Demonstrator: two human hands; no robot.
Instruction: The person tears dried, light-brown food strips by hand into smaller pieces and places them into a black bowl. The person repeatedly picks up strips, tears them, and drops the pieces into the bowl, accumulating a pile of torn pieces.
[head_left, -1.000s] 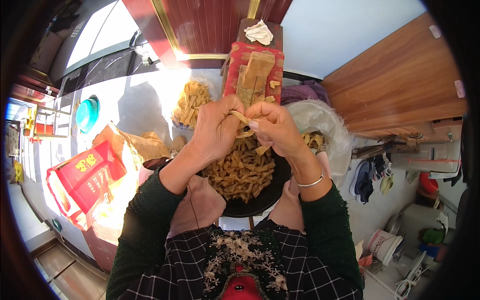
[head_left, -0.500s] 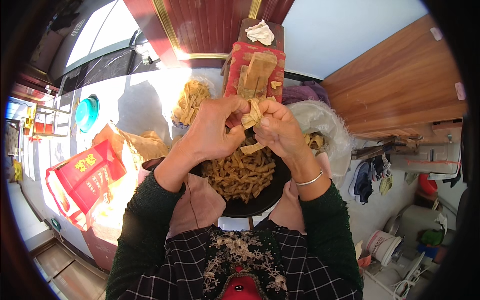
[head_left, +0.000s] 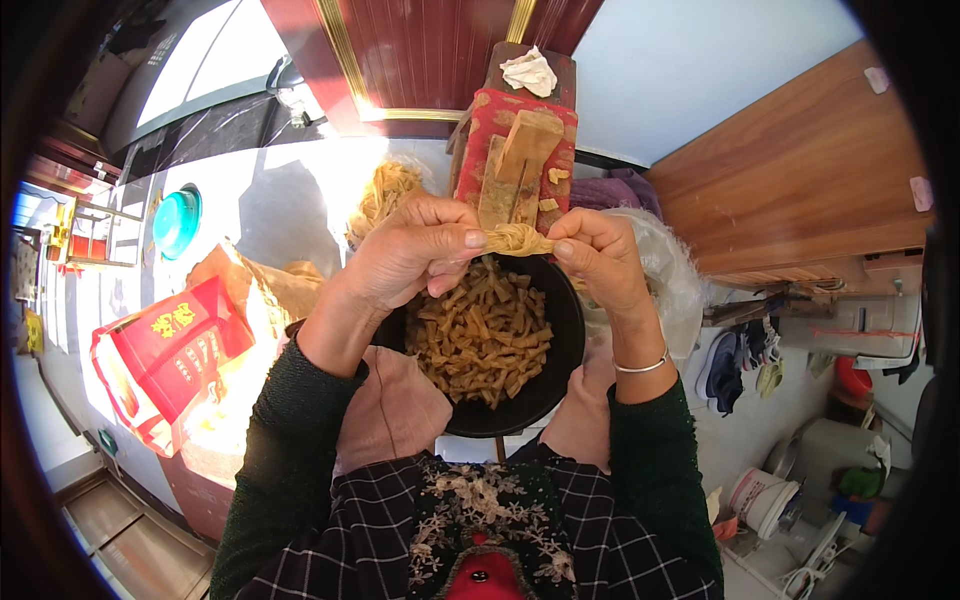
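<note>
Between my two hands a knotted yellowish strip [head_left: 515, 240], pleated like tofu skin, is stretched sideways. My left hand [head_left: 412, 252] pinches one end between thumb and fingers. At the other end, my right hand [head_left: 606, 262], with a silver bangle on the wrist, grips it in a pinch. Below them a round black basin [head_left: 568, 345] sits between my knees, holding many short brown twisted pieces [head_left: 480, 340]. Just beyond my hands, a wooden block tool [head_left: 530, 140] stands on a bench with a red patterned cover [head_left: 481, 122].
Loose yellowish strips [head_left: 384, 192] lie in a bag beyond my left hand. A clear plastic bag [head_left: 668, 275] stands beyond my right hand. At left are a red paper bag [head_left: 172, 350] and a teal basin [head_left: 176, 222]. A crumpled white cloth [head_left: 529, 72] tops the bench's far end.
My hands have moved apart, drawing the strip's loose loop into a tighter, stretched knot. The dangling tail over the basin no longer shows. The view has shifted slightly.
</note>
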